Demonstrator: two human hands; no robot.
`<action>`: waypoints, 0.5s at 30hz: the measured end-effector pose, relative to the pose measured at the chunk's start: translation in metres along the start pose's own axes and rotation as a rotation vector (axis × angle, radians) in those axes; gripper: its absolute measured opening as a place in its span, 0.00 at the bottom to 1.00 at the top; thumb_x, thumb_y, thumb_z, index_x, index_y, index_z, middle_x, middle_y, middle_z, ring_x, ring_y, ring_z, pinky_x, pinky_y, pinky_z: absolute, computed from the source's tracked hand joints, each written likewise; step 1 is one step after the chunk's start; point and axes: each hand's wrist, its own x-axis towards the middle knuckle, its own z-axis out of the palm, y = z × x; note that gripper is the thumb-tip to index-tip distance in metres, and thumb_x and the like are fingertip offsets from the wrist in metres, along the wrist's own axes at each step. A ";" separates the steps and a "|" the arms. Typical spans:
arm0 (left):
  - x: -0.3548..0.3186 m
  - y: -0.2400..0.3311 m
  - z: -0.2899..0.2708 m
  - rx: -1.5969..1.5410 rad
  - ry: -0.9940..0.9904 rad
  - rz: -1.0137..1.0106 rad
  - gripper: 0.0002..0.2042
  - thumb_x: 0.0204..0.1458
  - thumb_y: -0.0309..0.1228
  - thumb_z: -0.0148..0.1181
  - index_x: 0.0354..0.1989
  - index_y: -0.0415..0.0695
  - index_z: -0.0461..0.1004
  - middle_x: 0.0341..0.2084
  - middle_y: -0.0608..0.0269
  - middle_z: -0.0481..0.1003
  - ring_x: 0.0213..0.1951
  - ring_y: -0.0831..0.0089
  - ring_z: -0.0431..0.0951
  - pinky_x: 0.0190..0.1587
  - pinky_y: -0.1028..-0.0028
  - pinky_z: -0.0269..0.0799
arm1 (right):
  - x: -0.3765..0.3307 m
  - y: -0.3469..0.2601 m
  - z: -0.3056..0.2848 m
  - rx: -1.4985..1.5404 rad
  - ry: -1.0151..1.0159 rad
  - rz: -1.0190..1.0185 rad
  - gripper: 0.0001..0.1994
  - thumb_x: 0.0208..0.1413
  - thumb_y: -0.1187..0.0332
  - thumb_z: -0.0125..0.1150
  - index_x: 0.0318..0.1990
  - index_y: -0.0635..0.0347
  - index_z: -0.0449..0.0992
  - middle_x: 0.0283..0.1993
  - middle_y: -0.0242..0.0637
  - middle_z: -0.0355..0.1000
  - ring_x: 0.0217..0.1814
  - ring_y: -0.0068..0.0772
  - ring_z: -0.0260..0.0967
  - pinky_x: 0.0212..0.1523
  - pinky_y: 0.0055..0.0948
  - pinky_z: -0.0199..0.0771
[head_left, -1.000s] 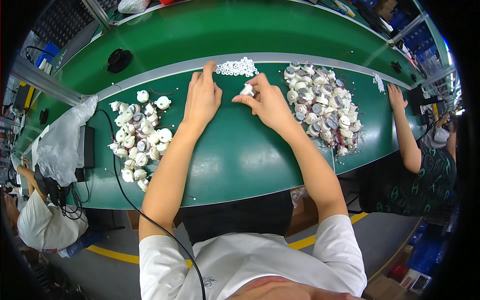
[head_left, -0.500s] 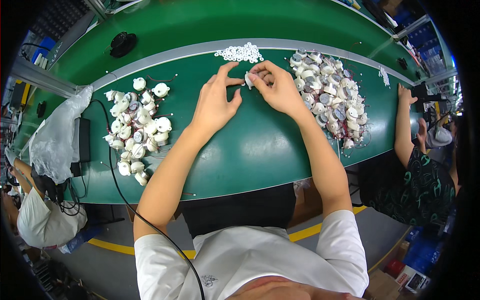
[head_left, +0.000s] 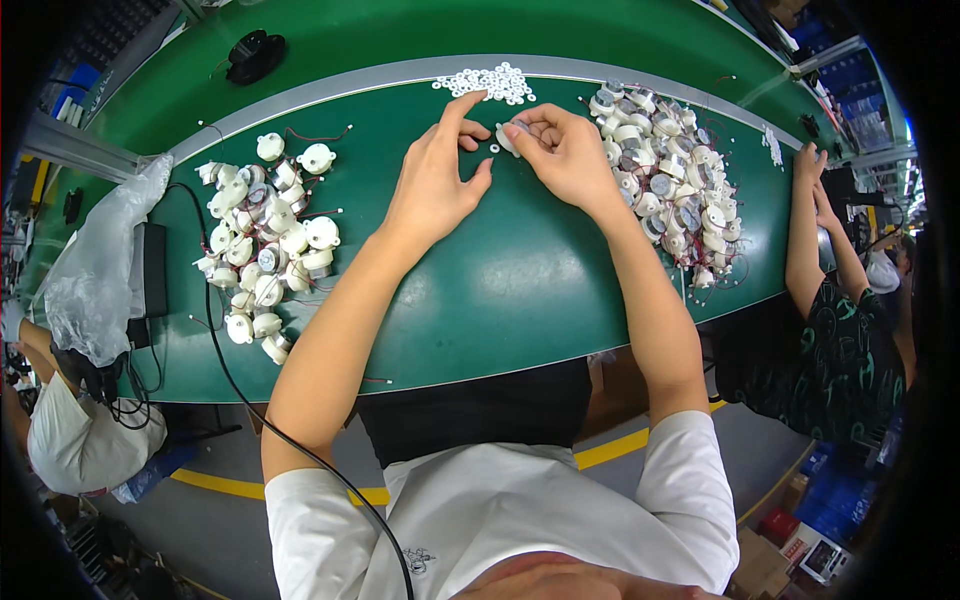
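My right hand (head_left: pixel 568 165) pinches a small white round housing (head_left: pixel 508 138), like those in the two heaps, between thumb and fingers. A single white ring (head_left: pixel 494 148) lies on the mat just beside it. My left hand (head_left: pixel 432 180) is open, thumb apart from the fingers. Its index fingertip reaches to the near edge of a pile of small white rings (head_left: pixel 505 82); whether it touches one is too small to tell. To the right lies a big heap of white housings with red and dark wires (head_left: pixel 665 185); a smaller such heap (head_left: pixel 265 245) lies to the left.
A black cable (head_left: pixel 215 330) crosses the green bench (head_left: pixel 480 300) at left and runs over my left arm. Beyond it are a black box (head_left: pixel 150 270) and a clear plastic bag (head_left: pixel 100 270). A few white rings (head_left: pixel 771 146) lie far right, near a co-worker's arms (head_left: pixel 805 220).
My left index finger has stretched farther out to the ring pile. My right hand has shifted slightly right with the housing, which now shows its flatter side. The whole view has moved a little.
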 end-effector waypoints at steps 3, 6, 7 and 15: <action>0.001 -0.001 0.002 -0.006 0.001 -0.004 0.36 0.48 0.20 0.67 0.67 0.49 0.63 0.42 0.61 0.81 0.39 0.69 0.78 0.38 0.72 0.72 | 0.003 0.006 -0.002 -0.013 0.018 -0.112 0.15 0.59 0.63 0.69 0.43 0.68 0.81 0.26 0.35 0.73 0.25 0.23 0.67 0.30 0.26 0.69; 0.002 -0.001 0.003 -0.002 0.019 0.006 0.33 0.48 0.20 0.67 0.65 0.49 0.65 0.40 0.62 0.80 0.38 0.69 0.78 0.38 0.72 0.72 | 0.004 0.001 -0.008 -0.069 -0.058 -0.253 0.09 0.61 0.70 0.64 0.45 0.66 0.79 0.38 0.39 0.74 0.33 0.31 0.72 0.37 0.30 0.73; 0.001 -0.002 0.002 0.001 0.016 -0.003 0.32 0.48 0.20 0.67 0.63 0.48 0.66 0.38 0.62 0.78 0.38 0.69 0.77 0.39 0.72 0.72 | 0.005 -0.002 -0.007 -0.071 -0.061 -0.249 0.09 0.61 0.70 0.64 0.45 0.66 0.79 0.38 0.39 0.74 0.33 0.31 0.72 0.37 0.30 0.73; 0.000 0.003 0.000 0.030 -0.008 0.001 0.28 0.47 0.19 0.66 0.59 0.45 0.67 0.42 0.59 0.71 0.41 0.68 0.75 0.42 0.71 0.73 | 0.015 0.002 -0.002 0.000 -0.141 -0.316 0.09 0.62 0.75 0.62 0.48 0.66 0.75 0.42 0.42 0.74 0.40 0.34 0.77 0.42 0.32 0.76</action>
